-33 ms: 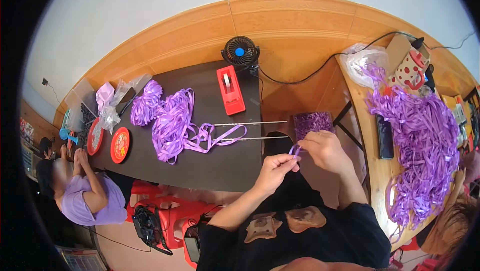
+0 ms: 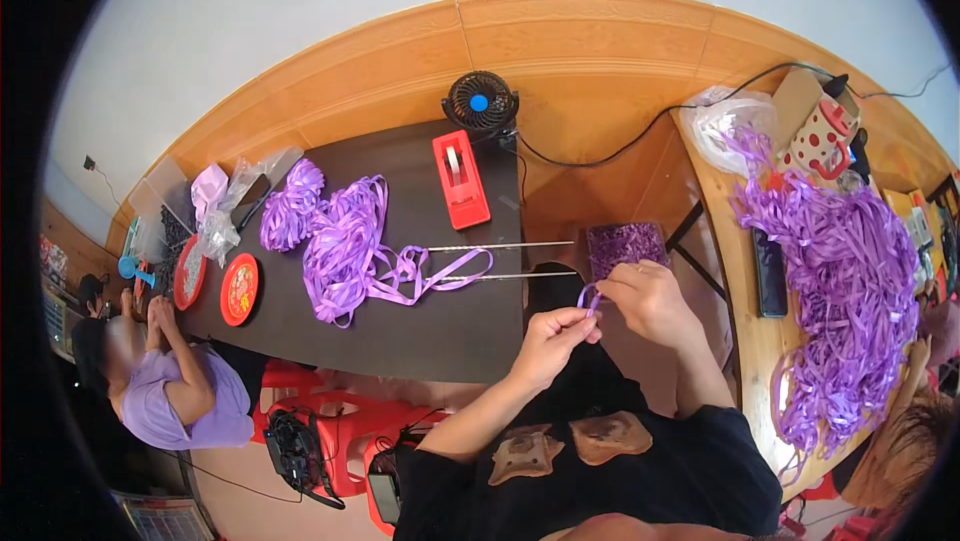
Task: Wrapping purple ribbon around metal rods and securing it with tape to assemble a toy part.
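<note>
Between my two hands a short loop of purple ribbon (image 2: 587,294) bends upward, just off the right edge of the dark table. My left hand (image 2: 552,343) pinches its lower part between thumb and fingertips. The fingers of my right hand (image 2: 647,301) are closed on the upper part of the same ribbon. Left of my hands, two thin metal rods (image 2: 535,244) stick out past the table edge. A loose purple ribbon strand lies across them, running from a large ribbon pile (image 2: 345,251) on the table.
The dark table (image 2: 420,336) carries a red tape dispenser (image 2: 462,181), a small black fan (image 2: 480,104), red dishes (image 2: 240,289) and a second ribbon bundle (image 2: 293,206). A wooden table (image 2: 745,381) at right holds a big ribbon heap (image 2: 840,291) and a phone (image 2: 769,276). People sit at both sides.
</note>
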The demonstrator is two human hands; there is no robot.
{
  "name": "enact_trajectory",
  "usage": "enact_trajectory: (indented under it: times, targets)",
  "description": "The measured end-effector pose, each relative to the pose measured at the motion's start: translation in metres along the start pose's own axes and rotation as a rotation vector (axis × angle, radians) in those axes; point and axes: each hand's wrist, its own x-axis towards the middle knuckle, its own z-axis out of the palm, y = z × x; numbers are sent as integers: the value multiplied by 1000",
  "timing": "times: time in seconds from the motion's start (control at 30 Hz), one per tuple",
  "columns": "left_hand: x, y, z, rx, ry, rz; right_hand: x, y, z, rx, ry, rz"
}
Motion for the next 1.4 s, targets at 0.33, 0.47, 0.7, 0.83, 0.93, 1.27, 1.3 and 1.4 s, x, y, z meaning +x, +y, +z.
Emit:
enact_trajectory:
  times: [0.33, 0.47, 0.7, 0.83, 0.93, 1.27, 1.3, 1.4]
  targets:
    - [9, -37, 8, 129, 277, 135, -14, 3, 23, 29, 90, -29]
    - [9, -18, 11, 408, 286, 289, -14, -1, 23, -31, 109, -75]
    - [5, -4, 13, 539, 341, 407, -14, -9, 25, -167, 179, -177]
    - [3, 3, 11, 934, 318, 604, -15, -12, 24, -222, 182, -208]
    - [3, 12, 9, 1110, 309, 666, -18, -12, 25, -263, 195, -235]
    - [-11, 31, -1, 272, -271, 115, -26, 12, 48, 29, 469, -1]
    - [-14, 36, -2, 211, -362, 115, -28, 17, 53, 70, 499, 53]
    - [-23, 44, -1, 155, -525, 232, -36, 33, 74, 194, 553, 235]
